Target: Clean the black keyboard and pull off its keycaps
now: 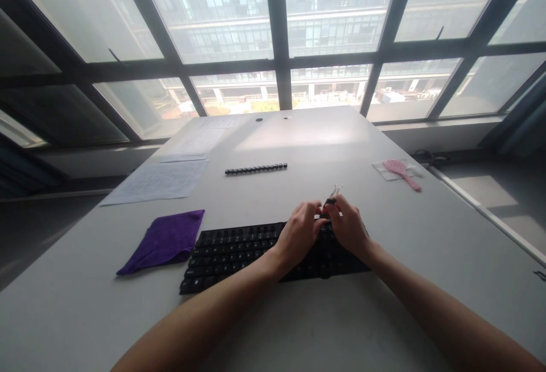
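A black keyboard (239, 252) lies across the near part of the desk, its right half largely behind my hands and forearms. Above its upper right part, my left hand (301, 227) is closed, fingertips pinched together close to the other hand; what they grip is too small to make out. My right hand (347, 224) is closed around a keycap puller (336, 191), whose two thin pale wire prongs point up and away from me. Dark parts show between the fingertips of both hands. Farther back, a row of loose black keycaps (256, 169) stands in a line.
On the white desk (264, 332), a purple cloth (166, 241) lies left of the keyboard. Printed paper sheets (157, 181) spread along the left side. A pink hairbrush (401, 173) rests on a clear plastic bag at the right. Large windows rise behind the desk.
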Tool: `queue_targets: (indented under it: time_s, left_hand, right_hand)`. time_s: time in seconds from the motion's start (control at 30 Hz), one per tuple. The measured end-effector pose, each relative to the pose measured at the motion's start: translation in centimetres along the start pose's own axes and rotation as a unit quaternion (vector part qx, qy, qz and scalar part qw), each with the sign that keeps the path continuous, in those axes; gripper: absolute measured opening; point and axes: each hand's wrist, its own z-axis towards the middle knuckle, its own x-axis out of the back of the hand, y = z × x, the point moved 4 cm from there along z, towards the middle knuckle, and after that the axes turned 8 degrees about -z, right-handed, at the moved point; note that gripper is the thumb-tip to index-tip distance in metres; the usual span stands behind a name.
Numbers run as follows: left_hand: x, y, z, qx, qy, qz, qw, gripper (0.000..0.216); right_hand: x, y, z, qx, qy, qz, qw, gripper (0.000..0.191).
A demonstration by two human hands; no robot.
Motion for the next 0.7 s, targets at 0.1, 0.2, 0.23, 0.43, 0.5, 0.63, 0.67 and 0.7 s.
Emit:
queue_targets:
  time_s: [0.1,0.2,0.23,0.43,0.5,0.63,0.67,0.7]
  left_hand:
    - [-0.2,0.6,0.1,-0.024,-0.044,0.069,0.996,0.022]
    - [-0.3,1.0,0.3,-0.042,-0.066,0.126,0.989,0.016]
    - [-0.3,1.1,0.3,-0.045,-0.067,0.138,0.987,0.015]
    - [-0.4,1.1,0.2,-0.050,-0.072,0.193,0.977,0.012]
    - [-0.3,1.2,0.1,-0.054,-0.068,0.198,0.976,0.013]
    - [-0.3,1.3,0.1,-0.063,-0.050,0.185,0.979,0.018]
    - [-0.3,1.2,0.1,-0.062,-0.048,0.178,0.981,0.018]
    - [-0.3,1.1,0.1,-0.058,-0.047,0.169,0.983,0.018]
  right_hand:
    - [0.0,0.3,0.1,-0.016,0.003,-0.014,1.000,0.019]
    - [-0.1,0.5,0.2,-0.031,0.002,-0.011,0.999,0.020]
    - [-0.1,0.6,0.2,-0.033,-0.003,-0.006,0.999,0.020]
    - [-0.2,0.2,0.4,-0.019,-0.035,-0.009,0.999,0.019]
    - [-0.1,0.2,0.4,-0.016,-0.036,-0.006,0.999,0.019]
    - [-0.2,0.2,0.3,-0.015,-0.037,-0.001,0.999,0.021]
    - [-0.2,0.2,0.3,-0.015,-0.036,-0.001,0.999,0.021]
    - [-0.2,0.2,0.3,-0.016,-0.034,0.000,0.999,0.021]
